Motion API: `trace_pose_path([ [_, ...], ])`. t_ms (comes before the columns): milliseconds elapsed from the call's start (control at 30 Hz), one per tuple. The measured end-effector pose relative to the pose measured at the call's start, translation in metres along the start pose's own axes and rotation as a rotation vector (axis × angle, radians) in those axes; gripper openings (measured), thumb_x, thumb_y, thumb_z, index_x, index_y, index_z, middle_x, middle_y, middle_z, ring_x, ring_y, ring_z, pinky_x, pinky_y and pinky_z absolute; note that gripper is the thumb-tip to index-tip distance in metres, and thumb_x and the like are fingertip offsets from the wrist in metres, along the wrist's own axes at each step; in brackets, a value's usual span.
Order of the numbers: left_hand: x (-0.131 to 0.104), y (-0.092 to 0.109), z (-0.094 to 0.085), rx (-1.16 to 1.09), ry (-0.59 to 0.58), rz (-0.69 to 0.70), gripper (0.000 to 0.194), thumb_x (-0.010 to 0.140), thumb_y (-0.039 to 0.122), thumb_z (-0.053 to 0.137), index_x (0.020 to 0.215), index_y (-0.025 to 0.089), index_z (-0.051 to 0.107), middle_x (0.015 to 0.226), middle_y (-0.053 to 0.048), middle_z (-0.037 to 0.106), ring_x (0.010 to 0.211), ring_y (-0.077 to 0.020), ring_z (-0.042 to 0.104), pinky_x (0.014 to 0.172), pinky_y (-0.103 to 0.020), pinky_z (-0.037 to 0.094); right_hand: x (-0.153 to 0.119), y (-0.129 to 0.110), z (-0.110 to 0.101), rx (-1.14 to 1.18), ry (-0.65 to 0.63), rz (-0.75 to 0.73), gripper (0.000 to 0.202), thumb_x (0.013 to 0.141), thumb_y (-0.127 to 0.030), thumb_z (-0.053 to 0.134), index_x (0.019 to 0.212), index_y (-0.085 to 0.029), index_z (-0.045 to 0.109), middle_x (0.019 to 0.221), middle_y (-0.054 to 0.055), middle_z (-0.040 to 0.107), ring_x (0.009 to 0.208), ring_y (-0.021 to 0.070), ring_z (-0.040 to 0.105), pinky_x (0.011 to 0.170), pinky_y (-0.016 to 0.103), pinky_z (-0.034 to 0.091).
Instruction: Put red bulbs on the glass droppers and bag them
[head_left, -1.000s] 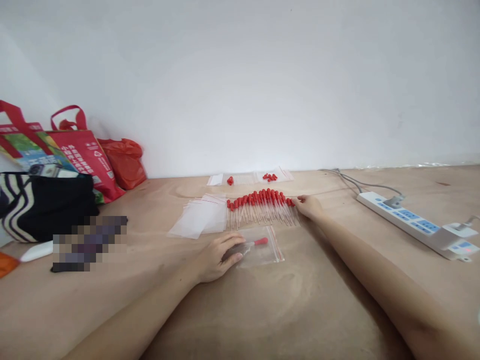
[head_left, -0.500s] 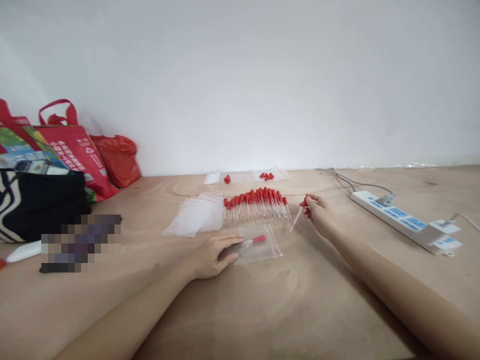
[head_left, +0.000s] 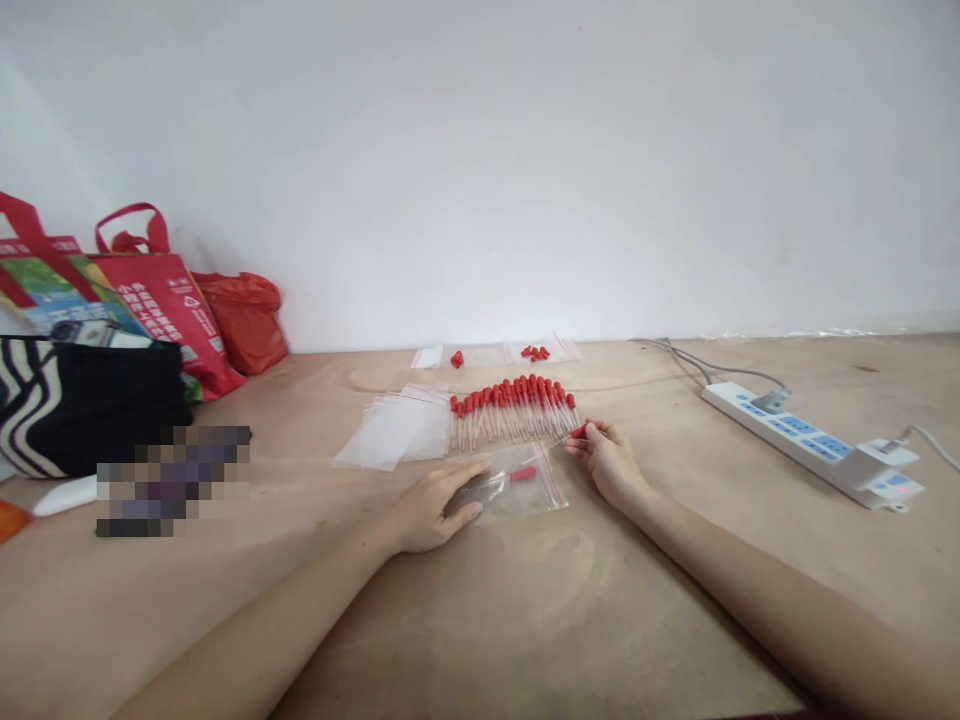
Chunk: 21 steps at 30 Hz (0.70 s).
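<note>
My left hand (head_left: 442, 508) rests on the closed end of a clear zip bag (head_left: 499, 508), thumb and fingers apart at its left side. Inside the bag lies one dropper with a red bulb (head_left: 523, 474). My right hand (head_left: 611, 462) pinches another dropper by its red bulb (head_left: 580, 431), just right of the bag's red-striped edge, its thin tube pointing left. Behind the bag, a row of several red-bulbed droppers (head_left: 514, 405) lies side by side. A fan of flat clear bags (head_left: 394, 430) is spread to their left.
Further back lie bags with loose red bulbs (head_left: 535, 353) and clear tubes. A white power strip (head_left: 806, 437) with grey cables is at the right. Shopping bags (head_left: 161, 310), a black striped cloth (head_left: 112, 410) and a blurred dark object (head_left: 176, 482) are at the left.
My right hand has moved left and nearer with its dropper, whose tube has swung from pointing down to pointing left. My left hand stays on the bag; the view has shifted slightly.
</note>
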<state>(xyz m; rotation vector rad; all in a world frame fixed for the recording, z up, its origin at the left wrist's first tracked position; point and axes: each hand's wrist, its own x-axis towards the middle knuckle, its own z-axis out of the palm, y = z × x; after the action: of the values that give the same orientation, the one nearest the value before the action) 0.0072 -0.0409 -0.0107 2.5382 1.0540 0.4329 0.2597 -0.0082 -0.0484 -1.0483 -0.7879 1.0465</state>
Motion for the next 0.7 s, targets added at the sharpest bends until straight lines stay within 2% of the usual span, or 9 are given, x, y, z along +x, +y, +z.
trace_pose_path([
  [100,0.000,0.004,0.001,-0.021,-0.010,-0.009,0.050,0.083,0.029,0.044,0.131,0.022,0.029,0.133,-0.006,0.040,0.119,-0.0220,0.039,0.099,-0.039,0.033,-0.014,-0.004,0.010,0.012,-0.115,0.081,0.030,0.065,-0.040,0.061,0.077,-0.022,0.040,0.066,-0.002,0.055,0.055,0.0128,0.058,0.055,0.029,0.050],
  [233,0.001,0.006,0.002,-0.035,-0.027,-0.003,0.051,0.085,0.030,0.042,0.133,0.022,0.025,0.136,-0.006,0.035,0.122,-0.0210,0.036,0.101,-0.038,0.031,-0.023,-0.007,0.012,-0.210,-0.261,0.046,0.033,0.061,-0.043,0.064,0.074,-0.019,0.046,0.057,-0.004,0.053,0.046,0.0087,0.049,0.045,0.022,0.040],
  [367,0.002,0.007,0.001,-0.025,-0.029,-0.005,0.048,0.086,0.030,0.041,0.131,0.023,0.028,0.135,-0.006,0.037,0.120,-0.0204,0.037,0.100,-0.039,0.032,-0.021,-0.004,0.006,-0.536,-0.333,-0.103,0.026,0.064,-0.042,0.062,0.070,-0.017,0.055,0.051,-0.004,0.048,0.045,0.0084,0.041,0.043,0.022,0.034],
  [533,0.002,0.005,0.003,-0.009,-0.009,0.007,0.047,0.085,0.029,0.042,0.129,0.022,0.032,0.131,-0.006,0.041,0.118,-0.0199,0.040,0.099,-0.038,0.033,-0.019,-0.002,0.003,-0.747,-0.489,-0.386,0.017,0.071,-0.032,0.055,0.066,-0.018,0.064,0.083,0.005,0.057,0.078,0.0156,0.053,0.070,0.028,0.042],
  [600,0.002,0.004,0.004,-0.003,0.002,0.012,0.044,0.084,0.029,0.043,0.127,0.022,0.036,0.131,-0.006,0.042,0.118,-0.0200,0.040,0.099,-0.038,0.033,-0.012,-0.004,0.001,-0.788,-0.472,-0.397,0.019,0.073,-0.031,0.052,0.068,-0.019,0.066,0.083,0.006,0.058,0.078,0.0159,0.054,0.070,0.028,0.042],
  [700,0.003,0.003,0.004,0.003,-0.004,0.025,0.040,0.083,0.028,0.044,0.123,0.022,0.043,0.131,-0.007,0.042,0.119,-0.0205,0.039,0.100,-0.039,0.032,0.012,-0.011,-0.007,-0.883,-0.252,-0.326,0.021,0.073,-0.033,0.050,0.073,-0.017,0.063,0.071,0.004,0.060,0.060,0.0136,0.052,0.057,0.026,0.041],
])
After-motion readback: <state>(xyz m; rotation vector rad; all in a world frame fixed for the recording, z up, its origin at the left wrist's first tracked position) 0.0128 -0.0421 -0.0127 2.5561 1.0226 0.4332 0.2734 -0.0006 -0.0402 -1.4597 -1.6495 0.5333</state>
